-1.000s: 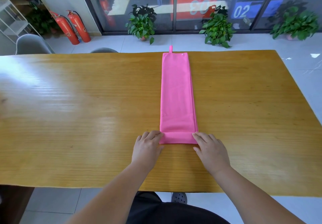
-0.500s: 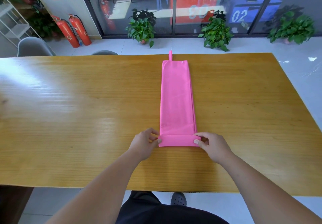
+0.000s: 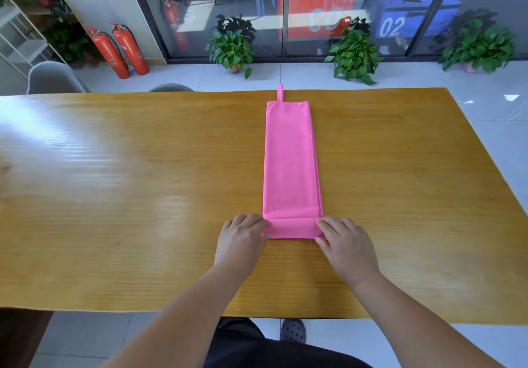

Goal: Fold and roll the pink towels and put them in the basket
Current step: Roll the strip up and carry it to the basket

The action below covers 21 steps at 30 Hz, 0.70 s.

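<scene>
A long wooden table (image 3: 143,196) with a glossy yellow-brown top carries one pink towel (image 3: 290,161), folded into a narrow strip. The strip runs straight away from the fingers, and its small hanging loop (image 3: 280,93) reaches the far edge. The near end of the strip is turned over into a short flat fold lying between the fingertips of the left hand (image 3: 243,241) and the right hand (image 3: 347,246), which rest on the tabletop and touch either end of it.
</scene>
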Each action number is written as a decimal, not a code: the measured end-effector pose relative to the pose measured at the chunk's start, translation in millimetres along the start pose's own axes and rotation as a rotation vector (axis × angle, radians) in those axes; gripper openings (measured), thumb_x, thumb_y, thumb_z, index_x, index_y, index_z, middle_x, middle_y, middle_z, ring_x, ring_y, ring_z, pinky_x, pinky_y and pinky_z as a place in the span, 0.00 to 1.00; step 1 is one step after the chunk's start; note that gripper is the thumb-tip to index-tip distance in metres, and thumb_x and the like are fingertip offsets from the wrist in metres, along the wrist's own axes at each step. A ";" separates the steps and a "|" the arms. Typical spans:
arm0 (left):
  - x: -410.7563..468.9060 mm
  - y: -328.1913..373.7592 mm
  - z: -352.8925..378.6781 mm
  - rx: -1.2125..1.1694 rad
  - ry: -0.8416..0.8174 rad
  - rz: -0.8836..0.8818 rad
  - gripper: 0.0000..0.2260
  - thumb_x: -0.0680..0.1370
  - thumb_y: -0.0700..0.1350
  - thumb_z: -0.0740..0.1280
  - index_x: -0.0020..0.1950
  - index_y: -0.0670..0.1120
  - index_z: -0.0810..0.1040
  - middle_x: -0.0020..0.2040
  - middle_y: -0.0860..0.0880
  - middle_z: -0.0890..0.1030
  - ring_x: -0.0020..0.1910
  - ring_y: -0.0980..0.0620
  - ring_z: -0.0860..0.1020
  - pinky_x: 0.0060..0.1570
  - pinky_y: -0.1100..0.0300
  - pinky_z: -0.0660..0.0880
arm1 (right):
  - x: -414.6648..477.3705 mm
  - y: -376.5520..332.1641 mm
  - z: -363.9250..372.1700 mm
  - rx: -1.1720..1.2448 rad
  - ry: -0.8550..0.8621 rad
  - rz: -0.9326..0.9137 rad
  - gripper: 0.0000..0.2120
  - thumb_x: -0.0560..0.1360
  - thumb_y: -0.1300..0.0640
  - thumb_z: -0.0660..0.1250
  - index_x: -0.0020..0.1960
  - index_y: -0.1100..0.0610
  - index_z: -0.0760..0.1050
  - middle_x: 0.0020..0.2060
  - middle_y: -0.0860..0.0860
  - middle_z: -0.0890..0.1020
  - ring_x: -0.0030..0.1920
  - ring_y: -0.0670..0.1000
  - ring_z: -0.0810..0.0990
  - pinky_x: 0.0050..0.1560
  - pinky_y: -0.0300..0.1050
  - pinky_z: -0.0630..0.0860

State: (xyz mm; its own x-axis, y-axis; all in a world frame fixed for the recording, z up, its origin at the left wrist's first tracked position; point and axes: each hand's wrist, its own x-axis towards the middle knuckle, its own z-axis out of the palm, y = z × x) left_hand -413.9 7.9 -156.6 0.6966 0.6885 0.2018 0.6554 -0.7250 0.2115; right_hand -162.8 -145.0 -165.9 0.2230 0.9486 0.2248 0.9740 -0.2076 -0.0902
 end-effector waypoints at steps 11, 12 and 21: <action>32.2 -7.0 -17.6 -0.362 -0.333 -0.335 0.17 0.82 0.52 0.71 0.70 0.60 0.78 0.62 0.64 0.80 0.49 0.55 0.82 0.47 0.55 0.77 | 31.6 8.3 -19.5 0.442 -0.364 0.286 0.23 0.82 0.44 0.70 0.76 0.41 0.73 0.66 0.36 0.77 0.56 0.41 0.78 0.53 0.43 0.77; 32.3 -10.5 -19.2 -0.422 -0.361 -0.360 0.16 0.81 0.53 0.71 0.69 0.60 0.78 0.61 0.64 0.81 0.46 0.56 0.81 0.47 0.55 0.79 | 30.7 10.9 -22.9 0.510 -0.382 0.303 0.23 0.81 0.43 0.71 0.75 0.39 0.74 0.63 0.36 0.78 0.51 0.40 0.78 0.49 0.40 0.76; 32.8 -23.7 -27.9 -0.674 -0.586 -0.459 0.12 0.80 0.56 0.74 0.62 0.57 0.78 0.53 0.57 0.85 0.36 0.55 0.85 0.34 0.64 0.75 | 22.1 26.3 -28.0 0.810 -0.432 0.450 0.18 0.73 0.38 0.78 0.61 0.38 0.83 0.51 0.37 0.84 0.52 0.40 0.82 0.50 0.36 0.76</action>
State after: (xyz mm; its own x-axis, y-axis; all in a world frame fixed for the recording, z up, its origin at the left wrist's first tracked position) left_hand -414.8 48.0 -128.3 0.5705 0.6519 -0.4996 0.7209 -0.1060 0.6849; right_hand -131.1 -136.2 -136.1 0.3722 0.8610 -0.3467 0.4487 -0.4939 -0.7448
